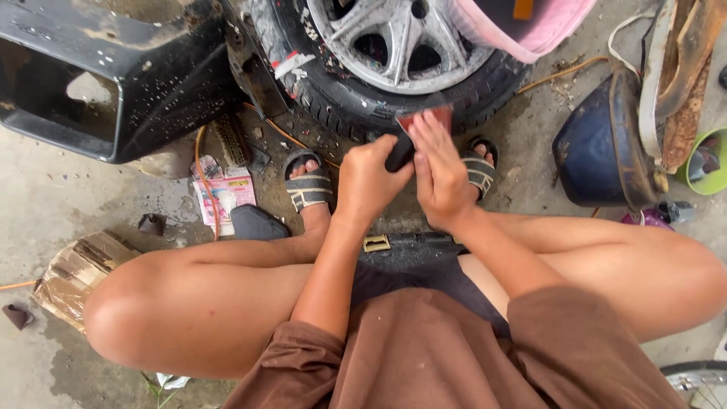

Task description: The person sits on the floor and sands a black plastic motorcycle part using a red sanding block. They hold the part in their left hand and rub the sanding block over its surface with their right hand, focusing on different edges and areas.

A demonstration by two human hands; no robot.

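Squatting on the concrete floor (53,189), we work right up close to a car tyre (356,106) with a silver wheel (394,38) in it. Our left hand (369,182) is clenched around a dark handle (399,154). Our right hand (438,178) lies flat with its fingers pressing a small red-brown pad (425,119) against the tyre's tread, low down near the floor. We think the rubbing job is in the middle: the pad is on the rubber, but we cannot tell how much of the spot is done or what is left.

Our feet in strapped sandals (309,188) sit on each side of the hands.

Now the holders. A green cup (700,163) stands on the right edge, with something dark inside that we cannot make out. A dark blue rounded tub (598,151) lies beside it; what it holds is hidden. A black plastic car part (113,76) sits at the top left, hollow and showing the floor through it. A torn cardboard piece (72,276) lies by our left knee.
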